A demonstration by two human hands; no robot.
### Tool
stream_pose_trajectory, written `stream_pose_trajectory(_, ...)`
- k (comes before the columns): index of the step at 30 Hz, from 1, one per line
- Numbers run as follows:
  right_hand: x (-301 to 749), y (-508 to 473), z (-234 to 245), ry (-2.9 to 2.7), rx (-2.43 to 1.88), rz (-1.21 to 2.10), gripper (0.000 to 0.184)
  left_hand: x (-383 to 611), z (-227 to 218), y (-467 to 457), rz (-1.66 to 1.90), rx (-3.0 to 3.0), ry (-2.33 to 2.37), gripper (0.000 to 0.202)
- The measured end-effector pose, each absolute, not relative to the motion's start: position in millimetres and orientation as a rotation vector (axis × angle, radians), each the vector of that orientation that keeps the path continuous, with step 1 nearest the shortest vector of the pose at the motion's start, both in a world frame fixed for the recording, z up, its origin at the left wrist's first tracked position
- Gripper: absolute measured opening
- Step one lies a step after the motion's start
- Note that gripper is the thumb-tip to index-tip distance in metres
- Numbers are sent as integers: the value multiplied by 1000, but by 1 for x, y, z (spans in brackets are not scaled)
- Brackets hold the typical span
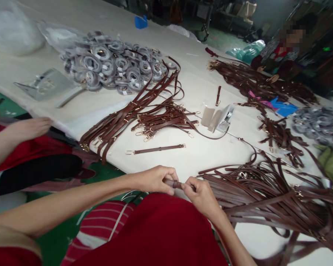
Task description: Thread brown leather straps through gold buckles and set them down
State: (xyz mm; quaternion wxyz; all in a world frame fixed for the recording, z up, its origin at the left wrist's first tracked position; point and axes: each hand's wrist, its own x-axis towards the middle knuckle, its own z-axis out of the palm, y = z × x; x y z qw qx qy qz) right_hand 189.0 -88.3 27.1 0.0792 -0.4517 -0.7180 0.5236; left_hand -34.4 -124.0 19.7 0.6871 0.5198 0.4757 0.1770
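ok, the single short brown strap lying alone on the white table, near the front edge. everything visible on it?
The short brown leather-look strap lies flat and nearly straight on the white table, apart from the strap heaps, tilted slightly up to the right. A gold-coloured metal clasp sits at each end, the left one larger. Nothing touches it; the left hand and right hand are nearer the camera, pinching another strap piece.

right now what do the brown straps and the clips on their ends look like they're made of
The brown straps look like leather or faux leather: smooth, dark, slightly glossy, bending limply; which one cannot be told. The clips look like gold-toned metal, shiny with bright glints. Both hands, left hand and right hand, pinch one strap end.
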Motion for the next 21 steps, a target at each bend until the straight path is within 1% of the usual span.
stream_pose_trajectory(4, 186, -88, 25, -2137, -1381, 1548, 28, -33, 21, -133, 421, 1678, 1217, 16)
stream_pose_trajectory(7, 184, -91, 24, -2130, -1387, 1543, 28, -34, 17, -139, 413, 1850, 1173, 23)
stream_pose_trajectory(11, 184, -99, 23, -2102, -1412, 1551, 27, -35, 10, -144, 408, 1910, 1145, 32)
stream_pose_trajectory(15, 185, -109, 21, -2041, -1439, 1653, 30, -32, 6, -152, 390, 1942, 1144, 38)
stream_pose_trajectory(21, 187, -125, 12, -1933, -1488, 1820, 35, -22, -4, -168, 429, 1818, 1143, 33)
